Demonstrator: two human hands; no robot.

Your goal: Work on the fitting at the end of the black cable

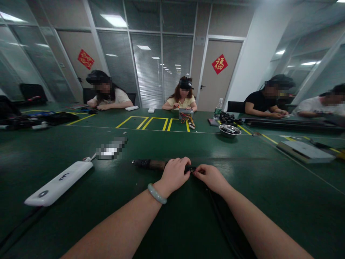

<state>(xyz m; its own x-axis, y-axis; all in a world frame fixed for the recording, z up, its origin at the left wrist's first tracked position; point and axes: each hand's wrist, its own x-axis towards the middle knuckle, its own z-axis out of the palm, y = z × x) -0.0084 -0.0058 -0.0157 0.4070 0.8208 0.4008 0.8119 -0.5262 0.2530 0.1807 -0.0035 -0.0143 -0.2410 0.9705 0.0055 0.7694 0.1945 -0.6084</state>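
Observation:
A corded electric screwdriver (155, 164), dark and cylindrical with a narrow tip pointing left, lies across the green table. My left hand (175, 172), with a pale bangle at the wrist, is closed around its right part. My right hand (211, 177) pinches at the screwdriver's cord end, where a small metal bit glints between the two hands; its exact shape is too small to make out. From there a black cord (215, 205) runs down toward me, partly hidden by my right forearm.
Left of my hands lie a white power bank (60, 183) marked with a number and a blurred phone-like device (111, 148). Ahead stand a metal bowl (229, 131), a bottle (218, 108) and a box with coloured wires (185, 114). A flat silver box (306, 151) lies right. Several people sit around.

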